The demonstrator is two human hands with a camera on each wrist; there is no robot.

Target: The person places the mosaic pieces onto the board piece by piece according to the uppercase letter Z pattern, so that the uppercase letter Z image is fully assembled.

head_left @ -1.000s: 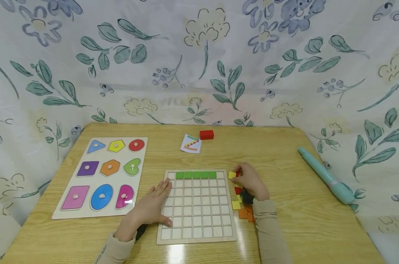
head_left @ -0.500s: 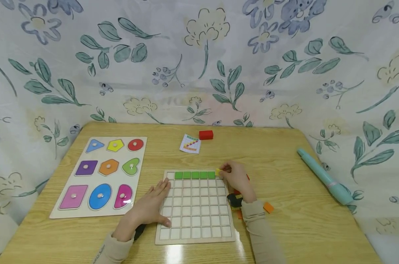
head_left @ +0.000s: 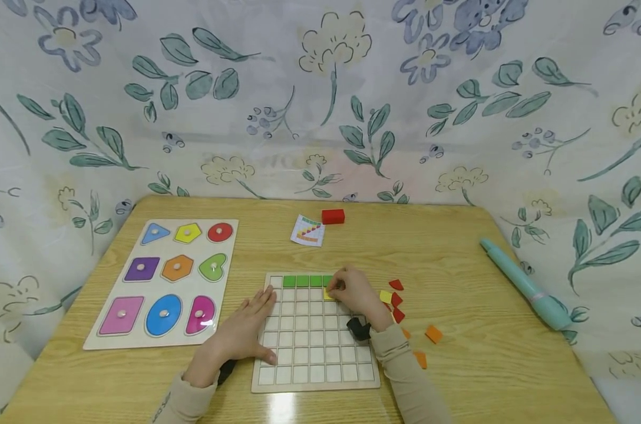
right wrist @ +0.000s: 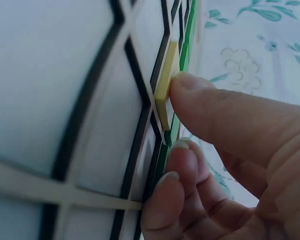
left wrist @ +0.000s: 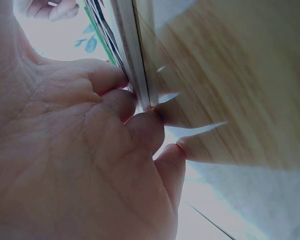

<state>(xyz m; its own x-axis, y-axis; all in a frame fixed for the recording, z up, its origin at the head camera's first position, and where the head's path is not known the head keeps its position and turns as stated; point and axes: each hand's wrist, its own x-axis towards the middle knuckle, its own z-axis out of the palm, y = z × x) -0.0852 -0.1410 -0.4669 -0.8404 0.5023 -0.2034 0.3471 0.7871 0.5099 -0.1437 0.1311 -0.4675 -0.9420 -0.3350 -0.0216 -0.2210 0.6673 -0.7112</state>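
Note:
A pale wooden grid board (head_left: 301, 340) lies on the table, with several green square tiles (head_left: 302, 281) along its top row. My left hand (head_left: 240, 333) rests spread along the board's left side, thumb over the lower left cells. In the left wrist view, its fingers (left wrist: 145, 131) reach the board's edge. My right hand (head_left: 356, 294) is over the upper right cells, holding a yellow square tile (head_left: 328, 294) at the second row, just under the green tiles. The right wrist view shows the thumb against the yellow tile (right wrist: 166, 85), which is tilted at a cell.
Loose tiles lie right of the board: a yellow one (head_left: 386, 296), several red ones (head_left: 397, 285) and orange ones (head_left: 433, 334). Behind stand a pattern card (head_left: 307, 231) and a red block (head_left: 333, 217). Left is a shape puzzle (head_left: 156, 288); right, a teal pen-shaped object (head_left: 527, 285).
My right hand has carried the yellow tile from the loose tiles leftward over the board. One orange tile has shifted to the right. The left hand has stayed in place.

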